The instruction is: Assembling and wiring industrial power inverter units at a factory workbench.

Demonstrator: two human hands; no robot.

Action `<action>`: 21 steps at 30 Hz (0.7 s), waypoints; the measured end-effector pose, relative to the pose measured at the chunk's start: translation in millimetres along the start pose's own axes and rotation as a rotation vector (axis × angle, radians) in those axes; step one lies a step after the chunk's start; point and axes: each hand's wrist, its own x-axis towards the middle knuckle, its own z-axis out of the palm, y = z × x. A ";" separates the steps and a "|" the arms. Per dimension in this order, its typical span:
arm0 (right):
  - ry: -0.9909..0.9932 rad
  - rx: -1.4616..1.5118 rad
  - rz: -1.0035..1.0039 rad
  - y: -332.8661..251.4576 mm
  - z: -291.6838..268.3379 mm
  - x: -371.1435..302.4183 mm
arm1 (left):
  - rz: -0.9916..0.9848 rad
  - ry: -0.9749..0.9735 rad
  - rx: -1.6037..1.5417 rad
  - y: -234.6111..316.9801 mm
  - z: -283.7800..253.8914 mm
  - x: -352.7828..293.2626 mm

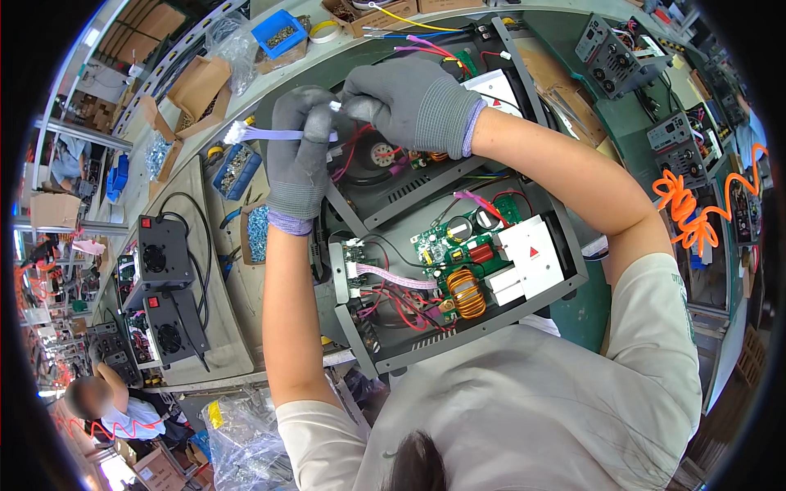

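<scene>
Both my hands wear grey knit work gloves and are raised over the far open-topped metal chassis. My left hand is closed around a lavender ribbon cable, whose white plug sticks out to the left. Between the fingertips of the two hands shows a small white connector. My right hand pinches at it from the right; its grip is partly hidden. Nearer to me lies a second open chassis with a green circuit board, a copper-wound toroid coil and a white cover plate.
Black power units with fans and cables stand on the left. Blue bins and cardboard boxes of small parts line the far left edge. More units and a coiled orange hose are at right. Another person sits lower left.
</scene>
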 end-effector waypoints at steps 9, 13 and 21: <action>-0.046 0.085 0.072 -6.6 -5.9 -0.1 | -0.045 0.124 0.085 8.4 3.8 2.0; -0.387 0.234 -0.033 -14.2 -12.8 -0.6 | -0.027 0.172 -0.086 2.8 8.5 0.7; -0.403 0.120 -0.080 -14.3 4.5 10.2 | -0.016 0.151 0.079 -1.7 6.1 -0.6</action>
